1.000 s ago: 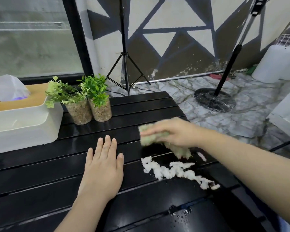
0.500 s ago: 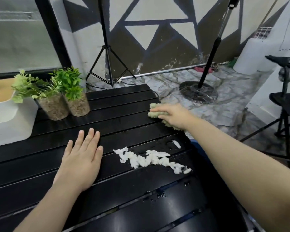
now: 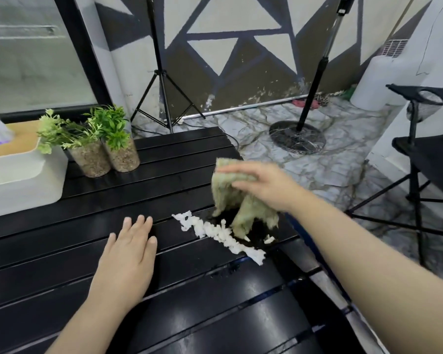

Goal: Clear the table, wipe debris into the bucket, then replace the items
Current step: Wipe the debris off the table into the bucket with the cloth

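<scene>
Black slats make up the table (image 3: 62, 238), seen from the head camera looking down over both bare arms. On it, right of centre, a ragged line of white debris (image 3: 215, 231) runs diagonally toward the near right edge, with a few loose scraps just beside it. The right hand (image 3: 264, 185) hangs above the far end of that line and grips a pale green cloth (image 3: 225, 190); its fingers (image 3: 237, 169) lie close together over the cloth's bunched top, and the cloth droops from them so its lower edge touches the table right behind the debris. The left hand (image 3: 124, 261) rests palm down on the slats, left of the debris and apart from it, fingers straight and nearly together, holding nothing. At the far left stand two small green plants (image 3: 105, 149) in clear jars, touching each other, with a white tissue box (image 3: 21, 180) just beside them. Beyond the table, on the marbled floor, are a tripod (image 3: 161, 80), a pole on a round base (image 3: 297, 135) and a dark folding chair (image 3: 427, 154)
</scene>
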Action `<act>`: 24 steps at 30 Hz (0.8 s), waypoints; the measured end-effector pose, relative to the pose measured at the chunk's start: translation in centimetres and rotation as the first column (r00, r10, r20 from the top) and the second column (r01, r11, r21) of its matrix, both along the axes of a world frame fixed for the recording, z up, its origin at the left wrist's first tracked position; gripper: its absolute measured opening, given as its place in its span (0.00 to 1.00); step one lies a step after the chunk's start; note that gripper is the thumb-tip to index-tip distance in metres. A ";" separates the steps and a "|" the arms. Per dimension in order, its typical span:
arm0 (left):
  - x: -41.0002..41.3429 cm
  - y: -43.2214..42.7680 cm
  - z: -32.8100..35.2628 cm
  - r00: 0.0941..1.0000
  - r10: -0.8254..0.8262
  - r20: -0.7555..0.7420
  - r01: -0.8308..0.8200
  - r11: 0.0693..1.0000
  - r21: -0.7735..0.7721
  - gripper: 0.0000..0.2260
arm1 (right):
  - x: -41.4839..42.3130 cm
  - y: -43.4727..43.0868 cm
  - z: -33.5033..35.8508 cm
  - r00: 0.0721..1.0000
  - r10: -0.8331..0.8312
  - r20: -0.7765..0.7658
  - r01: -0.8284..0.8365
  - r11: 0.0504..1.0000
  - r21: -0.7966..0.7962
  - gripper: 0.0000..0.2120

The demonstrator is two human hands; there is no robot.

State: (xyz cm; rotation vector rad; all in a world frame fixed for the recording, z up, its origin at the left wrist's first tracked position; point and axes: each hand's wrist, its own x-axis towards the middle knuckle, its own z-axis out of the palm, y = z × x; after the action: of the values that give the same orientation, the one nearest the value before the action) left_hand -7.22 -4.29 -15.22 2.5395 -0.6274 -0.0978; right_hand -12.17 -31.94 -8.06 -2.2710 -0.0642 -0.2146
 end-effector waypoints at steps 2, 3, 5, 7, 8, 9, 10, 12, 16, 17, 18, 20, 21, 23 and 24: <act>-1.3 0.5 -0.6 0.999 -0.013 0.030 0.011 0.997 0.075 0.22 | 1.5 -1.2 0.1 0.998 -0.046 -0.047 0.042 0.996 -0.081 0.18; -1.6 0.6 -0.7 0.999 -0.019 0.047 0.014 0.994 0.107 0.23 | 2.2 -1.5 -0.6 0.993 -0.053 -0.106 0.033 0.984 -0.177 0.18; -1.5 0.5 -0.8 0.998 -0.014 0.067 0.006 0.992 0.122 0.23 | 2.9 -1.6 -3.0 0.966 -0.065 -0.251 -0.018 0.949 -0.315 0.22; -1.5 0.3 -0.8 0.997 -0.009 0.076 -0.001 0.992 0.130 0.23 | 2.6 -1.1 -5.1 0.958 -0.080 -0.276 -0.016 0.944 -0.330 0.25; -1.6 0.2 -0.8 0.997 -0.009 0.081 -0.002 0.991 0.137 0.23 | 2.4 -1.0 -5.8 0.966 -0.082 -0.244 0.001 0.949 -0.316 0.25; -1.6 0.2 -0.9 0.996 -0.009 0.085 -0.003 0.989 0.146 0.23 | 2.1 -0.9 -6.2 0.971 -0.078 -0.225 0.007 0.954 -0.298 0.26; -1.6 0.3 -0.9 0.996 -0.009 0.088 -0.004 0.988 0.153 0.23 | 1.7 -0.8 -6.3 0.973 -0.066 -0.223 0.003 0.961 -0.275 0.28; -1.5 0.3 -0.9 0.996 -0.008 0.087 -0.006 0.989 0.151 0.23 | 0.8 -0.7 -6.2 0.970 -0.031 -0.242 -0.030 0.969 -0.245 0.31; -1.7 0.2 -0.8 0.997 -0.008 0.073 -0.003 0.990 0.140 0.23 | -0.2 -0.8 -4.7 0.974 -0.029 -0.226 -0.017 0.980 -0.199 0.23; -1.7 0.2 -0.8 0.998 -0.010 0.062 0.002 0.991 0.135 0.23 | -0.2 -1.0 -4.0 0.980 -0.065 -0.186 0.031 0.983 -0.178 0.23; -1.6 0.2 -0.6 0.999 -0.015 0.042 0.010 0.992 0.123 0.23 | -0.1 -1.3 -3.1 0.985 -0.102 -0.142 0.084 0.989 -0.125 0.23; -1.2 0.4 0.0 0.999 -0.026 -0.022 0.027 0.998 0.057 0.22 | 0.7 -1.7 -1.2 0.989 -0.126 -0.079 0.127 0.992 0.002 0.22; -1.2 0.6 0.3 0.998 -0.020 -0.054 0.021 1.000 0.016 0.21 | 1.4 -1.6 -0.3 0.992 -0.110 -0.069 0.111 0.994 0.014 0.22; -1.5 1.2 0.4 0.998 0.026 -0.060 -0.025 1.000 0.014 0.22 | 3.5 -0.9 0.4 0.993 -0.082 -0.080 0.073 0.991 -0.113 0.22; -1.9 1.5 0.3 0.998 0.057 -0.035 -0.055 0.997 0.058 0.22 | 5.0 -0.4 0.3 0.993 -0.085 -0.083 0.065 0.974 -0.217 0.21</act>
State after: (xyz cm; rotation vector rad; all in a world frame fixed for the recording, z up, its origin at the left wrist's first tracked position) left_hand -9.10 -2.78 -14.90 2.6017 -0.5463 -0.1433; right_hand -7.20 -32.31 -7.77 -2.4979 0.0490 -0.1484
